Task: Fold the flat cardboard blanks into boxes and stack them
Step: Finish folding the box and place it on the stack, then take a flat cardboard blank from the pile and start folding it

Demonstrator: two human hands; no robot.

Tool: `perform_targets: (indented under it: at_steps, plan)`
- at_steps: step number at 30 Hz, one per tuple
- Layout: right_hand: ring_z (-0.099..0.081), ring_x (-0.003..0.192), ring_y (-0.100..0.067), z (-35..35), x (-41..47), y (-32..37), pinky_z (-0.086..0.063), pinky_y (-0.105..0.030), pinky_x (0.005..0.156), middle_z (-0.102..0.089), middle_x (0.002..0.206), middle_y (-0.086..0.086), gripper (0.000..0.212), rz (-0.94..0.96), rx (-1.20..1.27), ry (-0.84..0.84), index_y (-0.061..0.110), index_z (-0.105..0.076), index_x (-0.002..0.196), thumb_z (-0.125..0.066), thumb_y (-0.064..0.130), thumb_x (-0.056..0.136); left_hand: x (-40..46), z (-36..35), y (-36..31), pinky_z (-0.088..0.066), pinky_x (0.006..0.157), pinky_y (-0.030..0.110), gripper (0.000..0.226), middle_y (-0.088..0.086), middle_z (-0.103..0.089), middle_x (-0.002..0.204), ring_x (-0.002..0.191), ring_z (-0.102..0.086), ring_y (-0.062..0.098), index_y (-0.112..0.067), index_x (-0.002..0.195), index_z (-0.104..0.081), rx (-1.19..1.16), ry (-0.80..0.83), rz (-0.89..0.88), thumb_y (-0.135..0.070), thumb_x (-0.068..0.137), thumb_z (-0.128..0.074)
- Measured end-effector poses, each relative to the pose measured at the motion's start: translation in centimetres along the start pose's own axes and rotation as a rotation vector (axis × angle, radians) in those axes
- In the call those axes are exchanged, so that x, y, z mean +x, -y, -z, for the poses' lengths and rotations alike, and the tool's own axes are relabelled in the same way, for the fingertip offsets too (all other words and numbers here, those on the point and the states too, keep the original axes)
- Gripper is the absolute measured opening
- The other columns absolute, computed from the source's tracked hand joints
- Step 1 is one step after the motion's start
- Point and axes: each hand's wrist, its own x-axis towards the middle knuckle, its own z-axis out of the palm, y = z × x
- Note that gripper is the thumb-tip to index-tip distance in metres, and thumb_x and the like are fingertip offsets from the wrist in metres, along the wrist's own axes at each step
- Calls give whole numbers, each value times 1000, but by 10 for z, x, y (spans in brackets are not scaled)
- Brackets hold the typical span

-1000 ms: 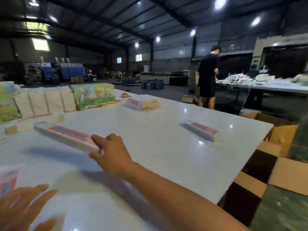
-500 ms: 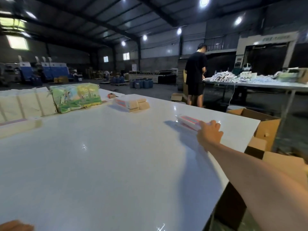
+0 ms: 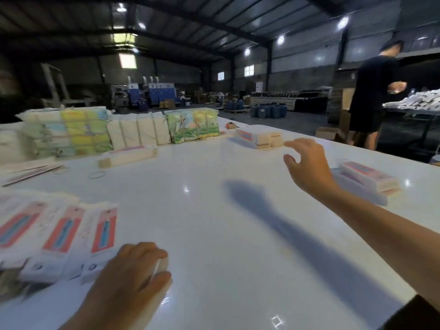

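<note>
Blanks: a fanned row of flat white cardboard pieces with red-and-blue panels lay at the near left of the table. Their long axes ran from the near edge away toward the far side, leaning a little to the right at the far ends; each overlapped its neighbour.
Left hand: it rested at the near right end of the row, fingers curled over the edge of something white. Whether it gripped the last blank or a folded piece could not be told through the blur.
Right hand: it hung above the table with fingers spread and relaxed, holding nothing, thumb pointing left.
Stack: two folded boxes lay one on the other just right of the right hand, near the table's right edge. Their long axis ran from far left to near right.
Far boxes: a small pile of folded boxes sat beyond the right hand, well apart from the stack.
Long box: one folded box lay left of centre, its long axis nearly crosswise.
Rubber band: it lay flat just in front of the long box.
Packs: colourful wrapped bundles and plain white ones lined the far left edge.
Person: someone in dark clothes stood beyond the table at another bench.
</note>
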Motion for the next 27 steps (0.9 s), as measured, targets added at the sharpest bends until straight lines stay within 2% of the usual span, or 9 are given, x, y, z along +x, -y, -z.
perform_targets:
  at_steps: [1,4,8,11,16,19,21,25,27]
  plan:
    - [-48,118,-20,-10,-12,29,-35,-28,96,-56,131,-6,28,61,117,48,15,-63,120,-55,18,93,-4,-3,1,-35,81,21,35,-30,-49,91,92,-45,-1,-43,87,-52,-28,71,63,-59,65,-31]
    - [-60,92,-11,-43,-58,101,-38,-16,79,-70,108,-1,20,200,339,326,14,-73,102,-56,13,91,-8,-6,13,-35,83,18,37,-20,-54,96,94,-42,0,-28,91,-59,-27,18,95,-52,73,-37]
    - [-59,94,-23,-89,-112,137,-43,-29,79,-68,101,-4,24,338,176,606,13,-71,96,-48,16,92,-10,-10,18,-31,85,10,24,-17,-56,109,99,-45,2,-26,107,-60,-26,53,86,-39,88,-54]
    - [-52,95,-25,-105,-131,132,-42,-33,76,-60,98,-4,25,513,-53,580,14,-67,92,-42,20,93,-9,-11,21,-27,87,12,29,-18,-53,116,104,-41,2,-29,115,-57,-13,63,94,-42,90,-51]
    - [-51,90,-23,-108,-133,127,-43,-35,75,-59,93,-2,24,522,-6,532,13,-68,89,-46,21,94,-7,-12,20,-34,91,21,30,-13,-53,118,104,-42,5,-27,116,-57,-10,101,105,-42,91,-50]
    - [-51,93,-20,-109,-134,124,-43,-33,79,-58,96,1,26,515,-16,533,14,-68,92,-44,24,95,-3,-9,21,-31,93,12,27,-14,-55,120,109,-43,2,-27,112,-61,-130,-22,211,-39,90,-55]
    - [-51,95,-18,-109,-134,125,-42,-30,81,-58,98,3,29,524,-32,538,15,-67,93,-41,27,97,9,3,29,-35,94,20,28,-14,-55,123,113,-44,6,-29,111,-60,-149,-125,373,-42,87,-57]
    - [-52,94,-20,-105,-134,128,-43,-31,80,-58,93,2,30,528,9,536,16,-68,91,-42,28,98,51,36,60,-40,89,38,53,0,-46,125,116,-44,25,-24,122,-49,159,174,676,-58,82,-45]
    - [-52,95,-20,-103,-135,129,-43,-31,81,-58,94,3,29,536,12,536,18,-68,91,-42,30,98,63,44,70,-40,78,35,57,3,-50,112,105,-50,27,-18,114,-53,241,297,772,-60,77,-43]
